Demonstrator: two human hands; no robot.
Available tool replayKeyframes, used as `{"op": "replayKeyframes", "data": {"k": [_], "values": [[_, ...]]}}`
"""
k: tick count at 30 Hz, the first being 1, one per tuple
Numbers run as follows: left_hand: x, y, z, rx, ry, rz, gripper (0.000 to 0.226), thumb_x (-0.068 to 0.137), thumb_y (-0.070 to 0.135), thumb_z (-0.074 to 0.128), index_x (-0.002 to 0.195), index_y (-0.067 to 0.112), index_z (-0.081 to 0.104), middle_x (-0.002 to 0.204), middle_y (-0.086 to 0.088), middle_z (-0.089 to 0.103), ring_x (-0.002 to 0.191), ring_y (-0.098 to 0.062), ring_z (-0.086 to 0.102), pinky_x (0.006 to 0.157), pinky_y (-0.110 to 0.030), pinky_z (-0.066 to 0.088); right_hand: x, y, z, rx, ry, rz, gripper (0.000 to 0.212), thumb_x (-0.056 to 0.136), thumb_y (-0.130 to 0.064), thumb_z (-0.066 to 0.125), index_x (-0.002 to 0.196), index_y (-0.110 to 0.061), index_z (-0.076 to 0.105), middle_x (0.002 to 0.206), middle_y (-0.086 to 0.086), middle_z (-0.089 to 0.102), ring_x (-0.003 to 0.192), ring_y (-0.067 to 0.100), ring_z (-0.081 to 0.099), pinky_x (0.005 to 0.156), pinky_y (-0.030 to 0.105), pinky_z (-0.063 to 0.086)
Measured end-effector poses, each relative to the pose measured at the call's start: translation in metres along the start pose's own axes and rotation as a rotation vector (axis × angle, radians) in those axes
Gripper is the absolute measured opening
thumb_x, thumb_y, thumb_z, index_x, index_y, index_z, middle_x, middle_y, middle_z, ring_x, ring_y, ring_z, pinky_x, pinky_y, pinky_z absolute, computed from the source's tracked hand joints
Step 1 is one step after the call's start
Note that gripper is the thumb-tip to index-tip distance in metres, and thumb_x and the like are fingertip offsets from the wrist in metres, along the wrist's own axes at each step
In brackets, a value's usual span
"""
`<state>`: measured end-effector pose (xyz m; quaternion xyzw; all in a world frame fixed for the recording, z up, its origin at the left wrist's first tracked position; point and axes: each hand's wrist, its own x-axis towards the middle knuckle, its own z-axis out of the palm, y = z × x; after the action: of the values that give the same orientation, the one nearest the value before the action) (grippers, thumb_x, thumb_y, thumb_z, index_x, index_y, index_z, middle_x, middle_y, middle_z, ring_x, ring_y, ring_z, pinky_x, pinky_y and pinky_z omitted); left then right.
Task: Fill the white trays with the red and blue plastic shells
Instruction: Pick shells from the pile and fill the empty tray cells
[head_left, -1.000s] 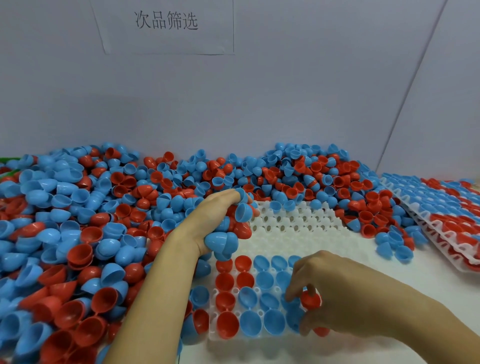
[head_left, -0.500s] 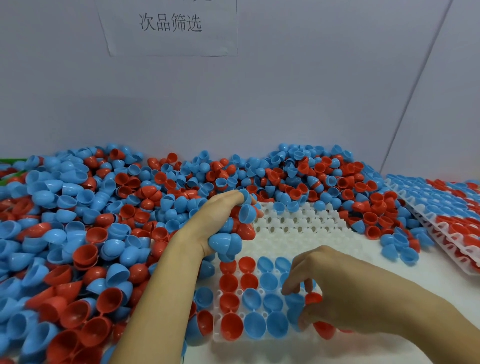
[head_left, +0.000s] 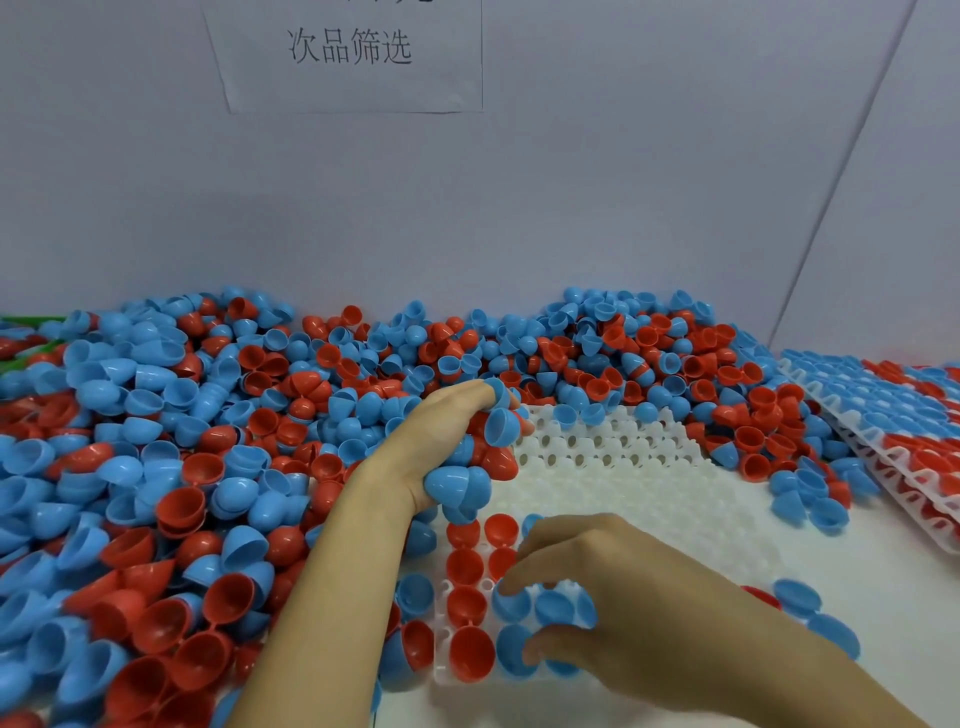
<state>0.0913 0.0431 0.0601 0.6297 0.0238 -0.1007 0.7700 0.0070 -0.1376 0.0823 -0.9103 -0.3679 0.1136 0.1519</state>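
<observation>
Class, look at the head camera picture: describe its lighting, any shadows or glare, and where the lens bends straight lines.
Head view: soft, even light; small glints only on some red shells; a faint shadow under the right hand on the white tray. Head view: the wide lens makes the wall seam lean. Head view: the paper sign reads sharp, the left hand is slightly soft.
</observation>
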Motion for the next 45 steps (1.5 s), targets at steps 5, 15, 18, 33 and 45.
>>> {"op": "replayKeyframes", "data": {"k": [5, 15, 18, 33, 45], "values": [[0.0, 0.0, -0.001, -0.005, -0.002, 0.002, 0.02, 0.102, 0.025, 0.051, 0.103, 0.013, 0.067, 0.076, -0.002, 0.076, 0.055, -0.01, 0.064, 0.048, -0.023, 0.053, 0.008, 0.02, 0.018, -0.112, 0.061, -0.077, 0.043, 0.09, -0.049, 0.065, 0.131, -0.039, 0.058, 0.131, -0.025, 0.05, 0.115, -0.008, 0.043, 0.08, 0.009, 0.03], [0.002, -0.001, -0.001, -0.021, -0.011, 0.015, 0.02, 0.102, 0.023, 0.051, 0.099, 0.012, 0.068, 0.077, -0.004, 0.076, 0.057, -0.009, 0.066, 0.049, -0.024, 0.054, 0.012, 0.017, 0.034, -0.187, 0.066, -0.128, 0.036, 0.092, -0.046, 0.063, 0.127, -0.038, 0.062, 0.124, -0.02, 0.056, 0.112, 0.005, 0.046, 0.092, 0.03, 0.045], [0.003, -0.001, -0.002, -0.014, -0.019, 0.01, 0.02, 0.102, 0.023, 0.051, 0.1, 0.013, 0.067, 0.075, -0.003, 0.075, 0.056, -0.009, 0.065, 0.049, -0.024, 0.053, 0.012, 0.02, 0.031, -0.166, 0.075, -0.115, 0.039, 0.092, -0.048, 0.063, 0.13, -0.039, 0.059, 0.128, -0.022, 0.054, 0.114, 0.0, 0.045, 0.09, 0.021, 0.04], [0.008, -0.005, -0.001, -0.022, -0.008, 0.015, 0.021, 0.1, 0.03, 0.056, 0.094, 0.017, 0.072, 0.098, -0.016, 0.072, 0.077, -0.024, 0.066, 0.065, -0.035, 0.057, 0.061, 0.033, -0.004, 0.32, 0.731, 0.085, 0.034, 0.088, -0.044, 0.068, 0.114, -0.041, 0.047, 0.092, -0.017, 0.057, 0.084, -0.003, 0.061, 0.066, 0.009, 0.048], [0.005, -0.005, 0.001, 0.044, -0.163, 0.06, 0.037, 0.094, 0.042, 0.065, 0.117, 0.012, 0.068, 0.103, -0.013, 0.075, 0.08, -0.019, 0.07, 0.069, -0.03, 0.06, 0.075, 0.055, -0.018, 0.223, 0.846, 0.242, 0.024, 0.092, -0.005, 0.065, 0.094, -0.028, 0.057, 0.081, -0.01, 0.064, 0.058, 0.005, 0.065, 0.05, 0.008, 0.049]]}}
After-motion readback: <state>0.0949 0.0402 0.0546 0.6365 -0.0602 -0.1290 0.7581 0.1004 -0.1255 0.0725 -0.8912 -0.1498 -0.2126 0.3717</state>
